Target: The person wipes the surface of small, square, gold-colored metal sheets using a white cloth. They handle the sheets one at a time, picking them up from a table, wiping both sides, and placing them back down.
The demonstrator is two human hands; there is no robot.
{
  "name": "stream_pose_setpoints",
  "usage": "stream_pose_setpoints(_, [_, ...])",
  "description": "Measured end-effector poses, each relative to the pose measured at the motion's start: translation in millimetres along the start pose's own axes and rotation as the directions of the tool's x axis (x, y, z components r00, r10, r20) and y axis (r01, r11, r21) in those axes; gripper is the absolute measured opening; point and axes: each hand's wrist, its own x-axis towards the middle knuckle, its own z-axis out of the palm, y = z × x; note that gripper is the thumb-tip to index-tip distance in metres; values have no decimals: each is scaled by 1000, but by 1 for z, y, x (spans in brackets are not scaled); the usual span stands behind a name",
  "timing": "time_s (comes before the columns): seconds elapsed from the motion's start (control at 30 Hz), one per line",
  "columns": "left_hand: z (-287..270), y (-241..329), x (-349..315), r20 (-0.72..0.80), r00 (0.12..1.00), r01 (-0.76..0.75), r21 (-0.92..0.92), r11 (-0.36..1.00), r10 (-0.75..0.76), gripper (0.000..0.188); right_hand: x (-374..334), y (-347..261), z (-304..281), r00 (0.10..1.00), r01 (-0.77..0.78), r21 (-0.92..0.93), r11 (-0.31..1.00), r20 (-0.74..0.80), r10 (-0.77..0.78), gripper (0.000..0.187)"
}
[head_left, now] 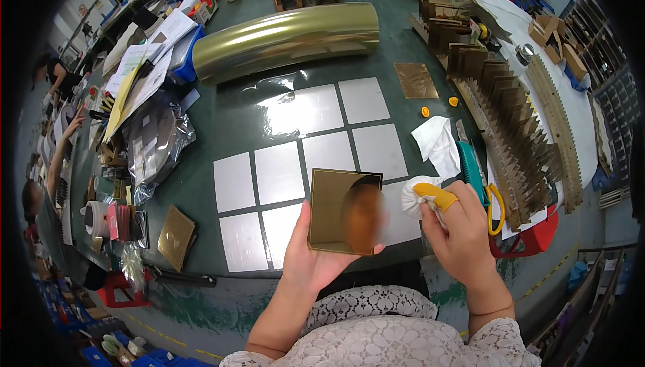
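Your left hand (310, 254) comes up from the lower edge with the palm open upward, and a square gold mirror plate (344, 211) rests on it, thumb pressed against the plate's left edge and fingertips curling round its lower right corner. Your right hand (462, 232) is just to the right of the plate, fingers closed round a wad of white cloth (416, 195); the forefinger wears a yellow finger cot (437, 195) and lies along the wad. The cloth sits just beside the plate's right edge; whether it touches the edge cannot be told.

Behind the plate, on the dark green table (222, 125), lie white square sheets (282, 172) in rows under a clear film. A roll of gold foil (289, 37) lies across the far side. Right of your right hand are a teal brush (470, 165), a loose white cloth (437, 142) and a long rack of upright gold plates (510, 125). Another gold plate (176, 236) lies at the table's near left edge.
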Motion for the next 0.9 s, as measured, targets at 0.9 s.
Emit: stream_pose_setpoints(0.9, [3, -1, -5, 19, 1000, -20, -48, 999, 21, 76, -16, 10, 2, 989, -142, 146, 979, 52, 136, 83])
